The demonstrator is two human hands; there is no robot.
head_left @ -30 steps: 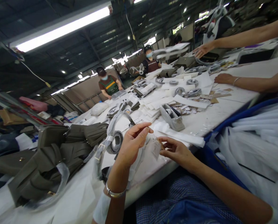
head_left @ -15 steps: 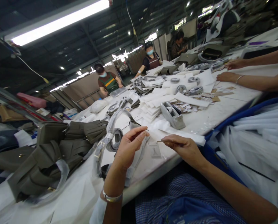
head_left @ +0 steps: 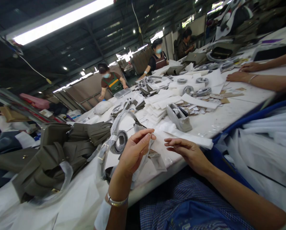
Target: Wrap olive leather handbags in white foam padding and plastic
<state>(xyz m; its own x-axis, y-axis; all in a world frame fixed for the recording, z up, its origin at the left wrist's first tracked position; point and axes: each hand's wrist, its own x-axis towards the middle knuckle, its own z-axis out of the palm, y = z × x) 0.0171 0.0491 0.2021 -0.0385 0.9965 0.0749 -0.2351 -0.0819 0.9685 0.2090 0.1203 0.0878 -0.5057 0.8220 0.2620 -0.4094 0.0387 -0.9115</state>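
Observation:
My left hand [head_left: 136, 150] is raised over the table's near edge, thumb and fingertips pressed together on something I cannot make out. To its right, my right hand [head_left: 187, 151] has its fingers extended and slightly apart, holding nothing visible. Between and below the hands, a small clear packet [head_left: 158, 160] with something brownish at its top lies by the table edge. A wrapped strap with a gold buckle [head_left: 103, 153] and a wrapped coil [head_left: 120, 142] are left of my left hand. Beyond my hands sits a grey plastic-wrapped item [head_left: 178, 117].
Olive-grey bags [head_left: 47, 159] are heaped at the left. White sheets [head_left: 154, 108], wrapped coils and paper tags [head_left: 197, 107] cover the white table [head_left: 248, 95]. A blue-rimmed container [head_left: 231, 124] with white material stands at the right. Another person's hands [head_left: 238, 76] rest at the right; other people work beyond.
The thin brown piece in my right hand is no longer there, and those fingers have opened. Something brownish now shows at the packet below. The view has shifted slightly.

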